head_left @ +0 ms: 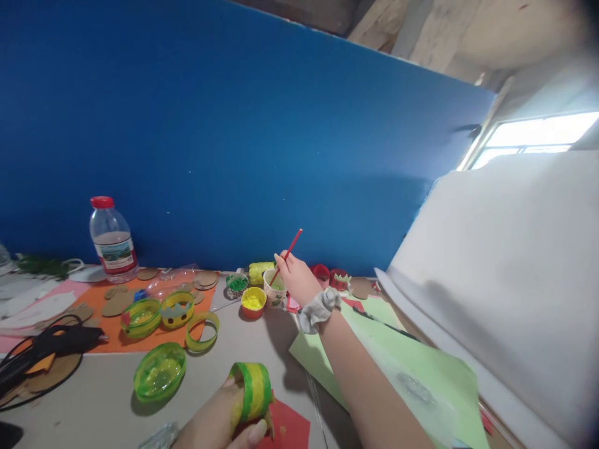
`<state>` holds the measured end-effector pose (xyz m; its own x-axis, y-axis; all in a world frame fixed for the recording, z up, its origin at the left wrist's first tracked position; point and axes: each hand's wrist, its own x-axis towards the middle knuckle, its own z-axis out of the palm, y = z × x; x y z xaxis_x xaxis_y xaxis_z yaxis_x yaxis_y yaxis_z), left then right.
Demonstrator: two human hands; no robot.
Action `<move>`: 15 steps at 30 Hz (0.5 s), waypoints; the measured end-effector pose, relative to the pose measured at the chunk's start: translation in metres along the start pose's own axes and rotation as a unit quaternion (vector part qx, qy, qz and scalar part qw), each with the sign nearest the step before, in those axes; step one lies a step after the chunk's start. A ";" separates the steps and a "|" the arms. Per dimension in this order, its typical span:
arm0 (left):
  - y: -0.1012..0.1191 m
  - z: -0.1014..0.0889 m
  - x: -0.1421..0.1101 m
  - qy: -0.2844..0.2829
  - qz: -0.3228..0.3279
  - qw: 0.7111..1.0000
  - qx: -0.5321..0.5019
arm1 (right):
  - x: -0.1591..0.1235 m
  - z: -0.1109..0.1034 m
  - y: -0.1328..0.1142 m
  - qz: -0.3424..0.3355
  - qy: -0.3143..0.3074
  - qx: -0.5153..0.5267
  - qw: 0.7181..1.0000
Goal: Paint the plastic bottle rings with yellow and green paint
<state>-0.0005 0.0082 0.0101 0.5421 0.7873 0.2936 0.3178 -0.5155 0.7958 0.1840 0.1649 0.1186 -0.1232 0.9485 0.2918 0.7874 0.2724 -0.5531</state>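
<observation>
The left hand (248, 415) is closed around a green-and-yellow ring (255, 391); the right hand (296, 274) pinches a red brush (292, 244), its tip in a cup (274, 288).

A clear plastic bottle (112, 246) with red cap and landscape label stands upright near the blue partition (234, 137); to the left of it lie some green leaves (42, 266); a black glue gun (77, 340), with its cable in loops, lies at the left side, its tip by the orange sheet (100, 300); on this sheet are brown cardboard pieces (119, 304); at the right, a thin black tool (384, 324) rests upon light green paper (435, 368); a large white panel (505, 268) leans beneath the bright window (538, 140).
</observation>
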 end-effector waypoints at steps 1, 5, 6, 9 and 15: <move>-0.002 0.000 0.000 -0.004 -0.003 1.000 -0.002 | 0.000 0.000 0.000 0.001 0.004 0.001 1.000; -0.002 0.000 0.002 -0.012 -0.009 1.000 -0.008 | 0.000 -0.008 0.004 -0.007 0.036 0.014 0.999; -0.001 0.000 0.002 -0.011 -0.010 1.000 -0.006 | 0.000 -0.010 0.005 -0.014 0.048 0.020 0.999; 0.003 0.001 0.002 -0.002 -0.014 1.000 0.002 | -0.001 -0.018 0.007 -0.034 0.076 0.041 0.996; -0.003 0.000 0.002 0.001 -0.004 1.000 0.018 | -0.004 -0.025 0.003 -0.051 0.087 0.054 0.993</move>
<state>-0.0010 0.0114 0.0081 0.5383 0.7921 0.2877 0.3509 -0.5210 0.7781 0.2019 0.1577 0.1348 -0.0847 0.8754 0.4759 0.7053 0.3901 -0.5920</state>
